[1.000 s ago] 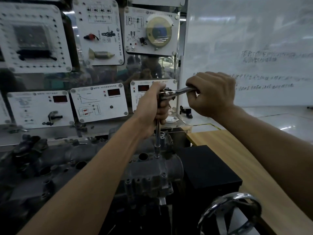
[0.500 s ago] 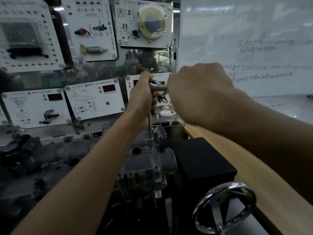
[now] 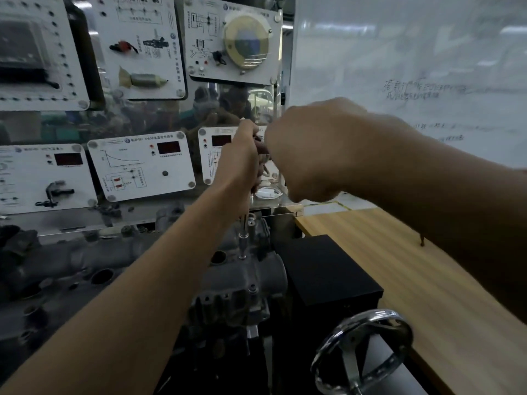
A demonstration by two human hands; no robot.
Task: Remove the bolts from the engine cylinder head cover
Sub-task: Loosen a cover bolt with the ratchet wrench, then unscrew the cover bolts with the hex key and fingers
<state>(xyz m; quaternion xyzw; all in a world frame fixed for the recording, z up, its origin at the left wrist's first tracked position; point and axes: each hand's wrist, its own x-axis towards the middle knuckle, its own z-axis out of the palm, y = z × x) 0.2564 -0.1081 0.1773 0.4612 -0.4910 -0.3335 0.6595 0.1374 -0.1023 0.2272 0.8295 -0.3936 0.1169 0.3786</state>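
The dark grey cylinder head cover point(image 3: 236, 283) lies low in the middle and runs off to the left. A ratchet wrench stands upright on it, its slim extension and socket point(image 3: 243, 240) seated on a bolt near the cover's right end. My left hand point(image 3: 239, 163) is closed around the top of the extension, at the ratchet head. My right hand point(image 3: 310, 152) is a closed fist just to the right, touching the left hand and wrapped around the ratchet handle, which it hides almost fully. The bolt itself is hidden under the socket.
A black box point(image 3: 325, 269) sits right of the cover. A chrome handwheel point(image 3: 362, 352) is at bottom right. A wooden bench top point(image 3: 413, 280) runs along the right. White instrument panels point(image 3: 142, 166) line the wall behind, and a whiteboard point(image 3: 413, 67) stands at upper right.
My right hand swung the ratchet handle from the right round towards me, ending close against the left hand. The left hand stayed on the top of the extension.
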